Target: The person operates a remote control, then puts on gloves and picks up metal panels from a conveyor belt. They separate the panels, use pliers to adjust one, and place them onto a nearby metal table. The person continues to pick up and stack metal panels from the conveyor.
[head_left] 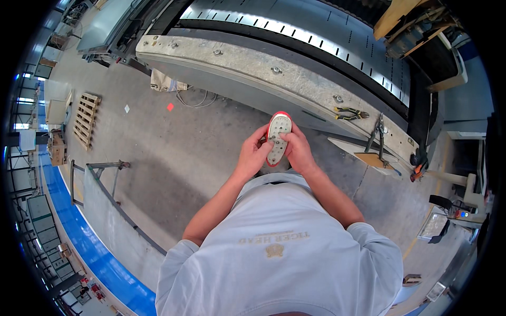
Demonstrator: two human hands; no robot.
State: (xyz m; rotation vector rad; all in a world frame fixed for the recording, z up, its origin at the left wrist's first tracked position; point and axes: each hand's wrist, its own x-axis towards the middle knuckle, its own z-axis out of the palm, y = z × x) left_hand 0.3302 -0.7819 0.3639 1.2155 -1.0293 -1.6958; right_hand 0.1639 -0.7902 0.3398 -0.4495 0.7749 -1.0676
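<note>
An oval handheld remote control (pixel 280 125) with a pale face, rows of small round buttons and a red rim is held upright in front of my body. My left hand (pixel 253 154) wraps its left side, and the thumb lies on the button face. From the other side my right hand (pixel 299 151) grips it, its thumb also over the buttons. The fingers behind the remote are hidden. Beyond my hands runs the worn metal ledge (pixel 242 59) of a large machine. Yellow-and-black pliers (pixel 351 113) lie on that ledge, to the right of my hands.
A second long-handled tool like pliers (pixel 375 138) rests farther right on the ledge. Behind it is a slotted shiny metal bed (pixel 295 23). At left stand a wooden pallet (pixel 86 120) and a metal-framed sheet (pixel 113 205). A coiled cable (pixel 197 100) lies below the ledge.
</note>
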